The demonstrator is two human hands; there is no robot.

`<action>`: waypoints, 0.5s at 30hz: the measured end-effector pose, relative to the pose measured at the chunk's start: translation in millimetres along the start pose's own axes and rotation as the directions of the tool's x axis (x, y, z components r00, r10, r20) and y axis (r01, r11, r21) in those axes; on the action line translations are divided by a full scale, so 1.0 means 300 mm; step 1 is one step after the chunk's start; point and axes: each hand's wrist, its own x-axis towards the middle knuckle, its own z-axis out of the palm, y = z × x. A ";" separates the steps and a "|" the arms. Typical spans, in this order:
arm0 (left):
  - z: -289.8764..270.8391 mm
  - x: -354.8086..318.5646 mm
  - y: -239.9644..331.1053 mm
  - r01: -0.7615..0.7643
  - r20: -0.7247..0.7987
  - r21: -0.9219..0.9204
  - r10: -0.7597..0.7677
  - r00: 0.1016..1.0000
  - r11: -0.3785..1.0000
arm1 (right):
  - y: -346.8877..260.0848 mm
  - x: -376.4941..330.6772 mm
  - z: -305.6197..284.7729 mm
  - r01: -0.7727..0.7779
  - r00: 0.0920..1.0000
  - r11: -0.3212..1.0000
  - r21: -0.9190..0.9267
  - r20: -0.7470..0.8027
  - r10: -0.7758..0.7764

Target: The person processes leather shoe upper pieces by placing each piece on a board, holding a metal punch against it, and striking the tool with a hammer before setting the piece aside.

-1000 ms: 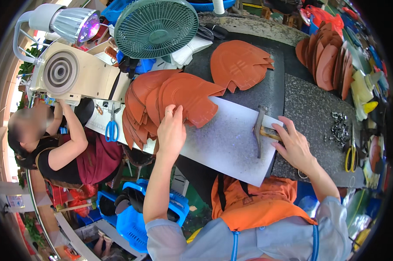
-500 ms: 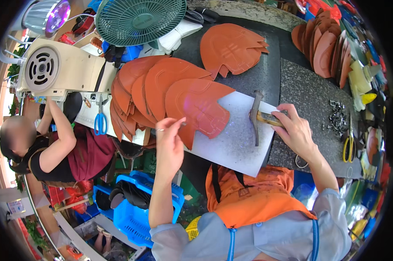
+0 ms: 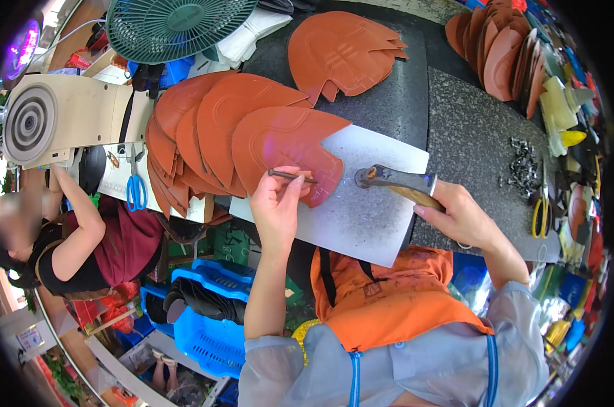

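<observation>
In the head view, the left hand [image 3: 277,203] pinches a thin metal punch [image 3: 291,176] over the near edge of a reddish-brown leather piece [image 3: 286,146] lying on a white cutting board [image 3: 375,217] on the counter [image 3: 476,136], while the right hand [image 3: 459,217] grips a hammer [image 3: 398,183] just right of it.

Left hand [image 3: 277,203] pinches a thin dark metal punch [image 3: 291,176] between its fingers [image 3: 294,188], tip resting on a rust-brown leather piece [image 3: 286,146]. That piece lies partly on a pale grey cutting board [image 3: 368,210] on the dark table [image 3: 402,95]. Right hand [image 3: 464,218] grips a hammer [image 3: 396,182] by its handle, head low over the board, just beside the punch. More brown leather pieces [image 3: 191,136] fan out to the left. Green fan [image 3: 174,27] at top. Another person [image 3: 69,237] works at far left.
</observation>
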 end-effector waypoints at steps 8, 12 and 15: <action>-0.005 0.001 0.001 -0.013 0.018 0.007 0.013 1.000 1.000 | -0.025 0.010 -0.023 0.082 0.996 0.985 -0.151 0.039 -0.077; -0.008 0.004 0.001 -0.020 0.025 0.010 0.019 1.000 1.000 | -0.040 0.019 -0.034 0.080 0.996 0.977 -0.198 0.064 -0.069; -0.004 0.004 0.002 -0.029 0.030 0.025 0.029 0.999 0.999 | -0.040 0.016 -0.045 0.068 0.995 0.967 -0.245 0.091 -0.047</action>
